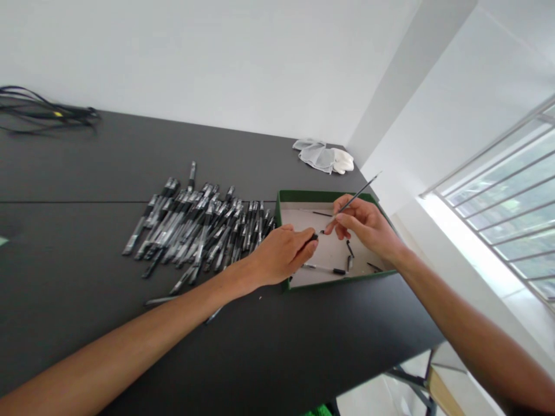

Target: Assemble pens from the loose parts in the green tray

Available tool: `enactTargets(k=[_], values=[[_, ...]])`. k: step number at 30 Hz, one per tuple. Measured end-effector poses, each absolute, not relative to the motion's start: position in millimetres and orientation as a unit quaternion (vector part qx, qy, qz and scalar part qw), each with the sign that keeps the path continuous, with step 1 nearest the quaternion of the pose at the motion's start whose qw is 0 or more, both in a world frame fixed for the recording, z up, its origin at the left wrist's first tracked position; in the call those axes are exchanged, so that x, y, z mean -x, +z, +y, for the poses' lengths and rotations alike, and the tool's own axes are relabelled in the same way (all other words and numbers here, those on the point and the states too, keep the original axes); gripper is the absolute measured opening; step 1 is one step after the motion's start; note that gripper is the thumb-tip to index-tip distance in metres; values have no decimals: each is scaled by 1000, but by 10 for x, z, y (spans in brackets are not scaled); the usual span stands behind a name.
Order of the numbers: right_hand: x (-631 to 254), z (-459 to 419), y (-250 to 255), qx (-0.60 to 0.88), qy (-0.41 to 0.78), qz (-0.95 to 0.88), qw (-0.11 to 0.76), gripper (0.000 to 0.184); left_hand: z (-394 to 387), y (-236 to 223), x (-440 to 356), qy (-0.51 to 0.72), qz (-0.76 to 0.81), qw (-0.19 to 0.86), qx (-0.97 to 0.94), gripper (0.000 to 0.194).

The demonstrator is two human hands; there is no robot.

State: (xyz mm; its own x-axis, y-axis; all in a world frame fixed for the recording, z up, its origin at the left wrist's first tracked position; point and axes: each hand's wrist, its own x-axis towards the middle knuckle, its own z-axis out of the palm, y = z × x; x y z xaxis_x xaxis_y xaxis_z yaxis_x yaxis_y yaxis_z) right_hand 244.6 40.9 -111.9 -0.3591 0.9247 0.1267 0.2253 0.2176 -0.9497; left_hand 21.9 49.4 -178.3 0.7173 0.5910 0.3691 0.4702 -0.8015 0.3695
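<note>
Over the green-rimmed box (321, 196) both of my hands work close together. My right hand (362, 222) pinches a thin dark pen refill (363, 187), which slants up to the right. My left hand (284, 251) is closed on a small black pen part (314, 237); most of it is hidden by the fingers. Several loose pen parts lie on the box's pale floor, among them a piece with a black end (339, 271) and a short clear-and-black piece (349, 263). Left of the box spreads a large heap of clear and black pens (191, 222).
White gloves (325, 157) lie at the back of the dark table (225, 156), near the wall. A bundle of black cables (52, 112) rests at the far left. To the right is a barred window (507, 202). The table's front edge runs below the box.
</note>
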Motion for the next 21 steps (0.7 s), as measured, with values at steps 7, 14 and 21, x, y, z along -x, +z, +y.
enactTargets(k=[7,14,21], values=[[-2372,412,-1108,424,455,-695,361,19,496,-1776,-227,234,279,112,-925,36],[-2406,426,-1127,438,437,-711,335,12,496,-1780,-229,229,280,102,-927,38],[-2425,388,-977,444,373,-780,237,6,499,-1763,-219,229,274,105,-928,39]])
